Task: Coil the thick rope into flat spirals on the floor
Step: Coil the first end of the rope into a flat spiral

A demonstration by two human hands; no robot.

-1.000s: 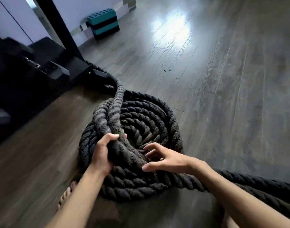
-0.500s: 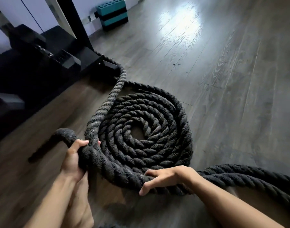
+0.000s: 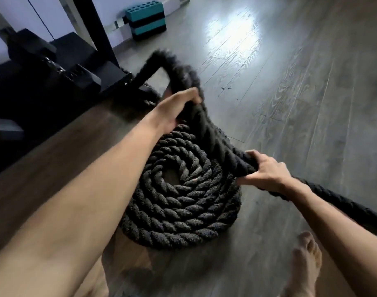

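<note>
Thick black rope (image 3: 179, 202), flat spiral on floor, free length raised above.

Thick black twisted rope (image 3: 179, 202): coarse, fuzzy, matt fibre. Grey wood-grain plank floor (image 3: 301, 103): smooth, glossy sheen far. Teal-and-black block (image 3: 146, 20), far: matt, foam-like.

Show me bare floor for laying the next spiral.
Bare floor lies right of the coil, stretching up toward the teal block. Crowded: the black frame to the coil's left; the rope trailing off and a bare foot at lower right.
</note>
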